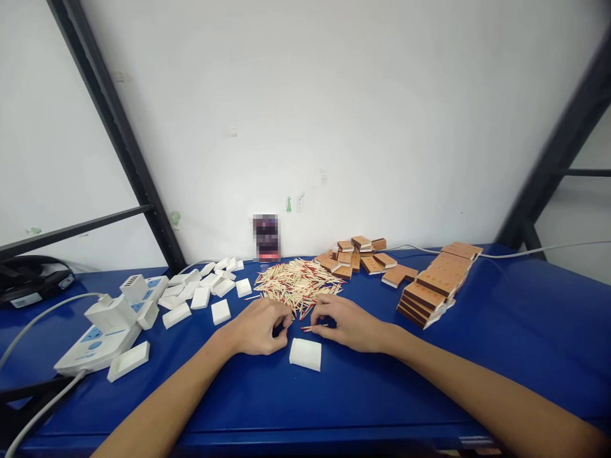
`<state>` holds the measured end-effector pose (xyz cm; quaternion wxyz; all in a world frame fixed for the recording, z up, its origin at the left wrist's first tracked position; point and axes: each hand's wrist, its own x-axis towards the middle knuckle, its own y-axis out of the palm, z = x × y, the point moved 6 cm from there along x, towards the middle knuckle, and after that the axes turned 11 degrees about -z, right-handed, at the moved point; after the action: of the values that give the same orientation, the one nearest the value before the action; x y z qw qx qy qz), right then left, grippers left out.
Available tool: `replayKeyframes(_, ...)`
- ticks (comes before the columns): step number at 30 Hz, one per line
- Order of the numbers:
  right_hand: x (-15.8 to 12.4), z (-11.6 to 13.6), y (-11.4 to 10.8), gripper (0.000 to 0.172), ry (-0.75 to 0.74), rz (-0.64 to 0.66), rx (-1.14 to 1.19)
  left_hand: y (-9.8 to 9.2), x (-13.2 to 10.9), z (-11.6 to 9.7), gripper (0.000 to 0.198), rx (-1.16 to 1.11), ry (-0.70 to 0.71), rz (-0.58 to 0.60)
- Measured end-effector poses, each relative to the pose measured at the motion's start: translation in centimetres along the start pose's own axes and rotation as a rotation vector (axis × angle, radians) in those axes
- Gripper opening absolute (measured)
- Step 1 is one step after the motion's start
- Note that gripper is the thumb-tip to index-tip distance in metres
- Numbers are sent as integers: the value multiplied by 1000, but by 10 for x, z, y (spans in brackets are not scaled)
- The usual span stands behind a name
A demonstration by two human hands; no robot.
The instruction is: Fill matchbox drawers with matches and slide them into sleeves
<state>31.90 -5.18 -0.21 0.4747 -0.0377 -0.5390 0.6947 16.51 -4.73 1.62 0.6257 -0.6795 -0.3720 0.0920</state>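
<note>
My left hand is curled at the near left of a heap of loose matches, thumb and forefinger pinched together. Whatever lies between those fingertips is too small to make out. On the other side, my right hand has its thumb and fingers closed around a few red-tipped matches, low over the blue table. Just in front of both hands lies a small white matchbox tray.
More white trays are scattered at left, beside a power strip with plugs and cables. Brown matchbox sleeves are heaped behind the matches, with stacked sleeves at right. A pixelated dark package stands against the wall. Headphones sit far left.
</note>
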Motion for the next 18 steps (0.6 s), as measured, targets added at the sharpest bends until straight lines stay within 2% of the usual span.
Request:
replayKeyframes(5, 3, 1, 3, 15, -23, 14, 14, 8, 3, 9, 10, -75, -106, 11)
replayKeyframes(9, 4, 2, 6, 15, -45, 4, 25, 14, 6, 9, 17, -128, -103, -6)
replayKeyframes(14, 1, 3, -3, 13, -42, -6, -3, 6, 4, 6, 17, -98, -68, -50)
replayKeyframes(18, -2, -1, -10, 18, 2, 3, -49, -1, 2, 8, 16, -30, -52, -68)
